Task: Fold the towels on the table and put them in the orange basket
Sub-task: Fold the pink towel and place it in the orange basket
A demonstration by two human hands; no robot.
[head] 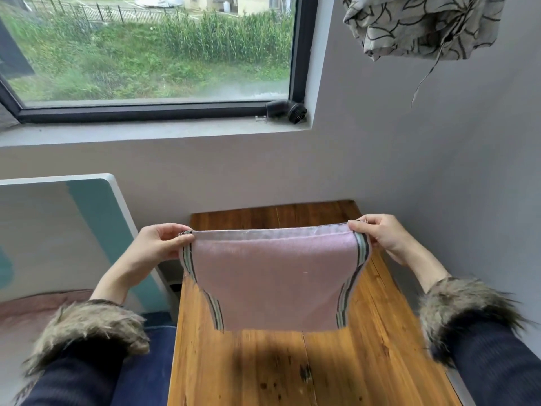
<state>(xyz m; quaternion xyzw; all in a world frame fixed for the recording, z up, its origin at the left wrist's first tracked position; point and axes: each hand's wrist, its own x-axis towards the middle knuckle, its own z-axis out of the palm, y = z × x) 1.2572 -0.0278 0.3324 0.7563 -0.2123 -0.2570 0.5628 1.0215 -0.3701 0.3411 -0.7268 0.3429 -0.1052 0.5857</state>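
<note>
Wooden table [292, 361] under a window: above it hangs the pink towel [275, 282], left hand [159, 244] and right hand [377, 234] pinching its top corners. Keep both corners level before lowering.

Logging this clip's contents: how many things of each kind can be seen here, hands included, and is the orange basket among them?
Pink towel, held up over the table: 1
Hands, left hand and right hand, each pinching a top corner: 2
Wooden table: 1
Black brush heads on the windowsill: 2
Patterned cloth hanging top right: 1
Orange basket: 0, not in view
Total: 7
</note>
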